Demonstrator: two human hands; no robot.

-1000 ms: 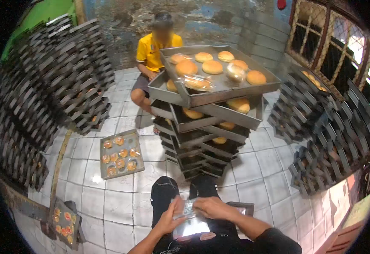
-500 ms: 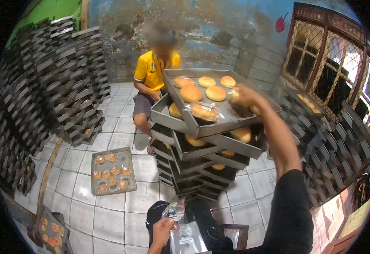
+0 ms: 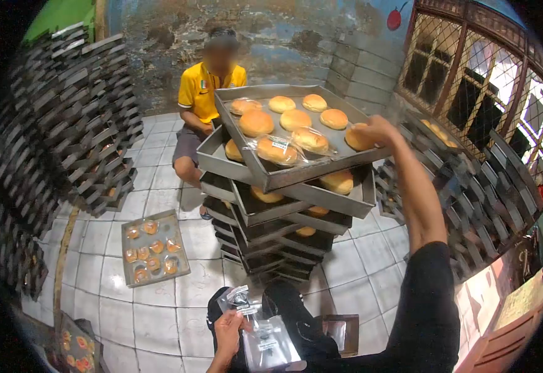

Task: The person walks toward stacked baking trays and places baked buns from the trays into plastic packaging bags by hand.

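My right hand [image 3: 377,132] reaches over the right side of the top metal tray [image 3: 340,171], its fingers closed around a bun [image 3: 356,139]. Several bare golden buns [image 3: 256,124] lie on that tray. Near its front corner are a wrapped bun [image 3: 276,150] with a white label and another wrapped bun [image 3: 310,140] beside it. Low in the view, my left hand [image 3: 226,329] pinches a clear printed plastic bag [image 3: 238,299]. Just right of it, a pile of flat clear bags [image 3: 271,348] lies on my lap.
More trays of buns [image 3: 271,217] are stacked crosswise below. A floor tray [image 3: 156,276] of wrapped buns stands to the left. Behind the stack sits a person in a yellow shirt [image 3: 203,93]. Tall tray stacks [image 3: 72,118] line the left; others [image 3: 464,199] stand right.
My right hand has come to rest on the bun at the tray's right side. A wrapped bun now shows where bare tray was. My left hand has lifted the bag slightly; the view has shifted.
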